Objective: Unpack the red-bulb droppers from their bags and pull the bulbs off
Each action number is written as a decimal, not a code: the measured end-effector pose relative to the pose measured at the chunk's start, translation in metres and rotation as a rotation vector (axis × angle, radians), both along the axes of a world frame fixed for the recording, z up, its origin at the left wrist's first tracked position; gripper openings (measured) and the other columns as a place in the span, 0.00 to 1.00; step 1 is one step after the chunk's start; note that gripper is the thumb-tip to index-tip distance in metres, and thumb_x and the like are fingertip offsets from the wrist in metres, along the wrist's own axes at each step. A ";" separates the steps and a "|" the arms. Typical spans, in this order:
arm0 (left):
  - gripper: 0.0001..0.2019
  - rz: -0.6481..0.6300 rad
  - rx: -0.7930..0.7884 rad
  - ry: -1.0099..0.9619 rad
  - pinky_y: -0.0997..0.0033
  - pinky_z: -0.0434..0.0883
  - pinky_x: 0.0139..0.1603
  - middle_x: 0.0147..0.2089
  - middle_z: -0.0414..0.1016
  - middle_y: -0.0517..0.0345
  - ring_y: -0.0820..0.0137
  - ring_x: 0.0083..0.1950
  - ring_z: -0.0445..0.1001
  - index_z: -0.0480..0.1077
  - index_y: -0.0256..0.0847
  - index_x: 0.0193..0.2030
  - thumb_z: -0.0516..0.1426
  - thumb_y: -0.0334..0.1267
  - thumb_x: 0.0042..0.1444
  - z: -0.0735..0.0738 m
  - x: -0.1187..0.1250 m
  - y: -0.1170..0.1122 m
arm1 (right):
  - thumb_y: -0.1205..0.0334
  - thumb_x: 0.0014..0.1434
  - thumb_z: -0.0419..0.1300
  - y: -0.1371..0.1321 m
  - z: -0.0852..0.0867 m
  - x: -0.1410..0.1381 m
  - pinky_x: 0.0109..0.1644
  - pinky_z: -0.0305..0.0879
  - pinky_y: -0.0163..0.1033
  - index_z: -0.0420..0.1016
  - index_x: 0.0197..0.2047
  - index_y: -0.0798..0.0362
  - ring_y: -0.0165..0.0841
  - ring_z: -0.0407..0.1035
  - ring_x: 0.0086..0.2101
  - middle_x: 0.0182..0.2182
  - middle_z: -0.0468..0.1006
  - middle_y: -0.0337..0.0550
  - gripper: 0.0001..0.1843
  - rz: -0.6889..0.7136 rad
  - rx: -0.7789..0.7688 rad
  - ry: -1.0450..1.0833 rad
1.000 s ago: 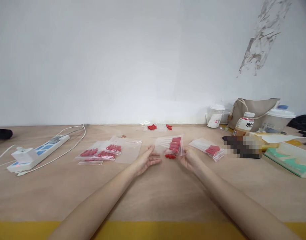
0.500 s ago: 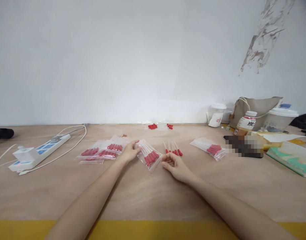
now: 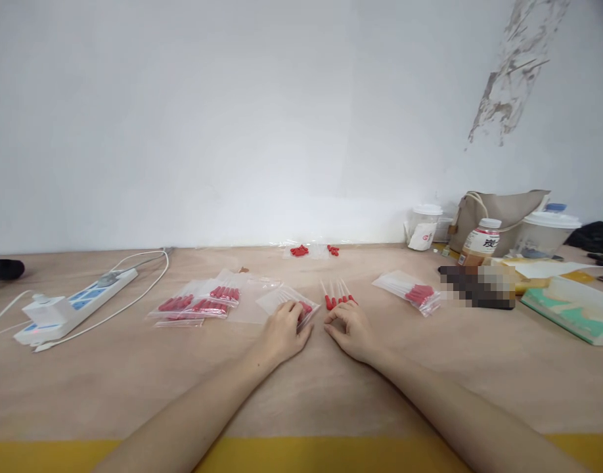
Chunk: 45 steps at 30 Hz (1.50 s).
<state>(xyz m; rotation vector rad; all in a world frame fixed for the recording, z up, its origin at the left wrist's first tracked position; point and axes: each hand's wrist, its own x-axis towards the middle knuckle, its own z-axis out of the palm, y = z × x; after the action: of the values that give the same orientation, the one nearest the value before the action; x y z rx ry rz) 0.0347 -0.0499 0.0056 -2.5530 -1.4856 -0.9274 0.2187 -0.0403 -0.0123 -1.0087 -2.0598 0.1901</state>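
Note:
My left hand (image 3: 283,333) lies palm down on a clear zip bag (image 3: 282,300) that holds red-capped droppers, with the fingers stretched flat over its near end. My right hand (image 3: 351,328) rests on the table just right of it, fingers curled, its fingertips touching the red bulbs of several loose droppers (image 3: 337,293) lying on the wood. Whether those fingers grip a dropper I cannot make out. The two hands sit close together, nearly touching.
More filled bags (image 3: 203,299) lie to the left, another bag (image 3: 410,291) to the right. A power strip (image 3: 75,300) with cables is at far left. Loose red caps (image 3: 300,250) sit by the wall. Cups, a bottle (image 3: 479,243), a bag and books crowd the right.
The left hand carried the filled bag down and left and now presses it flat on the table. The right hand turned palm down and moved onto the loose droppers.

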 end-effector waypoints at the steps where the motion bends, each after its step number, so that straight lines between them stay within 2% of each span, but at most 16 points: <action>1: 0.04 -0.010 -0.006 -0.022 0.67 0.64 0.38 0.32 0.68 0.54 0.66 0.37 0.67 0.66 0.41 0.31 0.51 0.37 0.52 -0.002 0.001 0.001 | 0.68 0.49 0.57 0.000 0.001 0.000 0.41 0.58 0.43 0.69 0.28 0.53 0.34 0.63 0.34 0.28 0.71 0.42 0.02 0.010 0.017 -0.015; 6: 0.09 -0.146 -0.006 -0.239 0.65 0.63 0.47 0.38 0.71 0.54 0.66 0.43 0.68 0.70 0.42 0.30 0.49 0.30 0.54 -0.005 0.001 0.006 | 0.67 0.49 0.58 0.005 0.011 -0.004 0.44 0.57 0.44 0.70 0.37 0.50 0.36 0.62 0.39 0.33 0.72 0.42 0.09 0.095 0.108 -0.131; 10: 0.07 -0.073 -0.095 -0.348 0.62 0.63 0.49 0.41 0.71 0.53 0.64 0.48 0.66 0.72 0.41 0.25 0.54 0.31 0.51 -0.004 -0.001 0.010 | 0.67 0.50 0.57 0.018 0.011 -0.009 0.43 0.57 0.42 0.71 0.38 0.50 0.36 0.61 0.39 0.34 0.71 0.43 0.10 0.086 0.165 -0.186; 15: 0.03 0.014 -0.305 -0.480 0.62 0.64 0.47 0.49 0.66 0.50 0.63 0.48 0.67 0.74 0.39 0.24 0.58 0.31 0.45 -0.006 -0.004 0.017 | 0.67 0.48 0.59 0.027 0.007 -0.011 0.41 0.58 0.41 0.73 0.34 0.50 0.34 0.61 0.38 0.36 0.69 0.43 0.08 0.039 0.181 -0.097; 22: 0.02 0.004 -0.392 -0.573 0.62 0.62 0.49 0.45 0.68 0.52 0.63 0.48 0.67 0.74 0.40 0.22 0.61 0.31 0.40 -0.006 -0.008 0.020 | 0.69 0.48 0.58 0.021 0.012 -0.008 0.41 0.57 0.40 0.74 0.32 0.49 0.34 0.62 0.37 0.35 0.69 0.43 0.08 0.066 0.183 -0.065; 27: 0.02 -0.005 -0.380 -0.583 0.63 0.64 0.47 0.43 0.68 0.53 0.63 0.47 0.68 0.74 0.40 0.21 0.63 0.31 0.38 -0.007 -0.008 0.021 | 0.66 0.49 0.59 0.021 0.012 -0.009 0.42 0.56 0.40 0.71 0.29 0.51 0.34 0.62 0.38 0.35 0.69 0.43 0.02 0.025 0.183 -0.109; 31: 0.02 -0.001 -0.374 -0.562 0.63 0.65 0.45 0.42 0.69 0.54 0.63 0.45 0.69 0.74 0.41 0.21 0.63 0.32 0.37 -0.005 -0.008 0.020 | 0.63 0.51 0.59 0.023 0.011 -0.010 0.43 0.53 0.42 0.72 0.30 0.50 0.35 0.61 0.39 0.36 0.69 0.43 0.02 -0.003 0.235 -0.198; 38: 0.07 -0.080 -0.283 -0.494 0.63 0.63 0.49 0.43 0.70 0.53 0.64 0.46 0.68 0.76 0.45 0.29 0.57 0.42 0.47 -0.002 -0.002 0.014 | 0.66 0.56 0.53 0.024 0.005 -0.013 0.42 0.51 0.42 0.74 0.34 0.48 0.34 0.60 0.38 0.36 0.71 0.43 0.08 0.064 0.353 -0.257; 45: 0.07 -0.068 -0.221 -0.465 0.64 0.65 0.48 0.41 0.70 0.52 0.65 0.45 0.68 0.73 0.41 0.24 0.55 0.36 0.49 -0.003 0.001 0.012 | 0.65 0.56 0.52 0.021 0.006 -0.015 0.41 0.51 0.41 0.74 0.34 0.48 0.34 0.60 0.38 0.37 0.71 0.43 0.09 0.088 0.379 -0.252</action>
<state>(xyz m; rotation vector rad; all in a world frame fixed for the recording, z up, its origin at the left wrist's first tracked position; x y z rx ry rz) 0.0356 -0.0377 0.0026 -2.6766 -1.6984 -1.5319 0.2041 -0.0192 -0.0064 -0.7373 -2.2559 -0.2885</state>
